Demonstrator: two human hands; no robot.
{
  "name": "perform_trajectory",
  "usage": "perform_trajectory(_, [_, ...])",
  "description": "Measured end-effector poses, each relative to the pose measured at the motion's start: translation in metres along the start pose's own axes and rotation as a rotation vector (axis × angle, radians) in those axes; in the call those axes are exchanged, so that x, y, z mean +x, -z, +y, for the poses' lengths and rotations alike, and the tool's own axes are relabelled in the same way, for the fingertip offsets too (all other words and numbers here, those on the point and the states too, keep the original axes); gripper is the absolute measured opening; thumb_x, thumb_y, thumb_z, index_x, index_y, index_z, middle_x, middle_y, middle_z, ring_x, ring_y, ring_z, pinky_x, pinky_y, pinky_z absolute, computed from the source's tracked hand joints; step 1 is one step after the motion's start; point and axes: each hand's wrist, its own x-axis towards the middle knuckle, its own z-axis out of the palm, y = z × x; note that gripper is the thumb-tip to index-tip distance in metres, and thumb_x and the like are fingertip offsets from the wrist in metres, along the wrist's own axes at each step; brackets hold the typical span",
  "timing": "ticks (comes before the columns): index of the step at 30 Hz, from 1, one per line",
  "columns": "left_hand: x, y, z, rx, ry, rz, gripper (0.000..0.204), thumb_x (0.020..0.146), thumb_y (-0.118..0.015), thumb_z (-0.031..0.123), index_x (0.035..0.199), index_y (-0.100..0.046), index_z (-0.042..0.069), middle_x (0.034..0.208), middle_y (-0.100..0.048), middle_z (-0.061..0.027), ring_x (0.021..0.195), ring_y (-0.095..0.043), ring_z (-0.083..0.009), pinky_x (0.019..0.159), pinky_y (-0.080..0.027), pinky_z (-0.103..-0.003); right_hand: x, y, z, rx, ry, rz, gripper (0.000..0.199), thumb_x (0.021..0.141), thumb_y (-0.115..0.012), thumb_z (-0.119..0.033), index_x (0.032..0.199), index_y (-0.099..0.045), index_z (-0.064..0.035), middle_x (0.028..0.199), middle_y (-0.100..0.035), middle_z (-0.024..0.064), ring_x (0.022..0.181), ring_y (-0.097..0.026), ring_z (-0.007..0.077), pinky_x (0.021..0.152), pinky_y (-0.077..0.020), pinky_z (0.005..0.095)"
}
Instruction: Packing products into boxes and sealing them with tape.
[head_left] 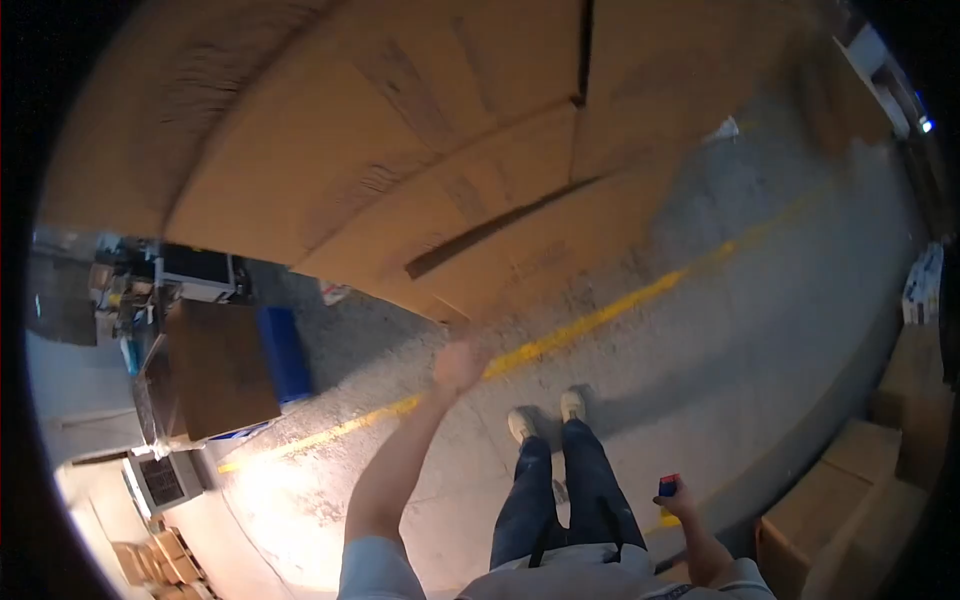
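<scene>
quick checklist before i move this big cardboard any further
1. Left hand at the cardboard's lower edge: ok.
2. Left hand's grip firm: cannot tell, blurred.
3. Right hand free: not ok, it holds a small red-and-blue thing.
4. Shoes off the yellow line: ok.
5. View past the cardboard: not ok, it hides much of what lies ahead.

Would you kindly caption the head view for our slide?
Left hand at the edge of large cardboard; right hand holding a red-and-blue object.
</scene>
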Motion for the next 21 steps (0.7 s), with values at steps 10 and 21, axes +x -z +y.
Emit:
perform_trajectory(10, [0.162,-0.084,-0.106,0.553,0.082,0.172,0.099,0.082,-0.073,0.032,0.155,-0.012,0.004,0.161,-0.011,-0.0186,0.149,-0.011,-0.0388,0.118,-0.019,-0.054,-0.021,-0.032,0.044,0.243,-0.263,-0.038,0.103,0.067,-0.090,-0.024,0.150,-0.033,-0.0055,0.126,-0.057,0.0134,0.111,-0.058,0.0244,0.091,-0.0512,0.0368])
perform_trajectory(21, [0.126,-0.081,-0.054,0.426,0.167,0.184,0.078,0.079,-0.074,0.030,0.144,-0.036,0.005,0.149,-0.037,-0.0204,0.138,-0.034,-0.0388,0.112,-0.029,-0.051,0.029,-0.006,-0.010,0.519,-0.044,-0.075,0.094,0.073,-0.086,-0.031,0.148,-0.035,-0.0051,0.122,-0.061,0.0149,0.107,-0.062,0.0253,0.090,-0.0517,0.0373])
